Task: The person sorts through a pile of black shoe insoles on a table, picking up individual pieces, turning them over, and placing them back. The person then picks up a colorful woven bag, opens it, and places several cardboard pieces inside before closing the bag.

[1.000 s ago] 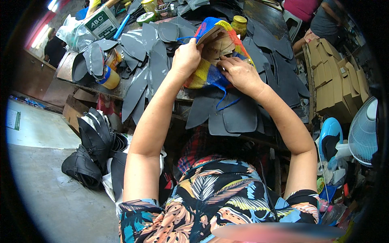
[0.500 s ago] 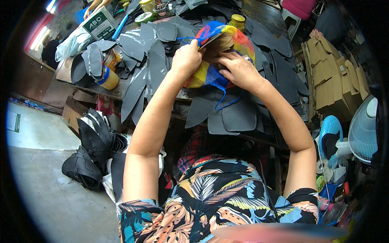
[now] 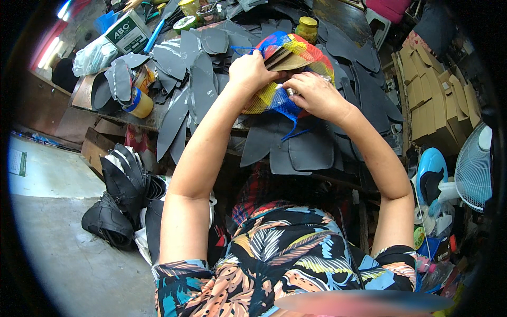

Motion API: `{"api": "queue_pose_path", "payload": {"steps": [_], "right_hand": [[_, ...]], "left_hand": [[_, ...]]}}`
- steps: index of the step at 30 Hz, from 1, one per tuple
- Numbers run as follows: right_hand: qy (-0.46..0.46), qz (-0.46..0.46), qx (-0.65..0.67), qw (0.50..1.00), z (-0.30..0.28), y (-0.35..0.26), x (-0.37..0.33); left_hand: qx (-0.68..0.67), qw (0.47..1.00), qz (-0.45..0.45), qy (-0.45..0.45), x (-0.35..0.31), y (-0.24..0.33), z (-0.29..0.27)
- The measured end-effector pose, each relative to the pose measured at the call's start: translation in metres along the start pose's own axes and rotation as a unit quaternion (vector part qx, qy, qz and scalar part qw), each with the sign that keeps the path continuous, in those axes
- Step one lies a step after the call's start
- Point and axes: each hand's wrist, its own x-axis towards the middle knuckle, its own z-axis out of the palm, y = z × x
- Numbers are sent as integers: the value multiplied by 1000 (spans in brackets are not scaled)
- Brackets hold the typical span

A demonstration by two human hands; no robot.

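A net bag (image 3: 268, 100) in red, yellow and blue mesh lies on the table in front of me, its mouth held wide. Flat brown pieces (image 3: 288, 62), like card or board, show inside it. My left hand (image 3: 252, 72) is closed on the left side of the bag's mouth, its fingers reaching inside by the brown pieces. At the right side of the mouth, my right hand (image 3: 316, 95) has its fingers curled together; a small pale, shiny bit shows at their tips, too hidden to name. A blue drawstring (image 3: 291, 127) hangs from the near edge over dark grey cut pieces (image 3: 302, 150).
Leaf-shaped dark grey pieces (image 3: 203, 87) cover much of the table. A yellow-lidded jar (image 3: 307, 30) stands behind the bag, another jar (image 3: 140, 103) at the left edge. Folded cardboard (image 3: 430, 100) and a fan (image 3: 475, 169) are at right, bundled black pieces (image 3: 108, 219) at lower left.
My left hand has shifted right and slightly down, its fingers now farther into the bag. More of the brown pieces' edges show. The right hand has stayed nearly in place.
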Motion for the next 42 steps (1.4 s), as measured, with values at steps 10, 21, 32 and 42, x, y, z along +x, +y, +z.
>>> {"api": "queue_pose_path", "payload": {"steps": [10,21,32,42], "right_hand": [[49,-27,-8,998,-5,-5,-11],[-20,28,31,999,-16,-8,-5],[-40,103,-17,994,6,18,36],[2,38,-77,996,3,-3,12]], "left_hand": [[-69,996,-8,55,5,-14,1],[-86,995,5,46,8,-21,0],[-55,997,47,29,4,-17,-1],[-39,997,61,-12,4,-18,-10]]}}
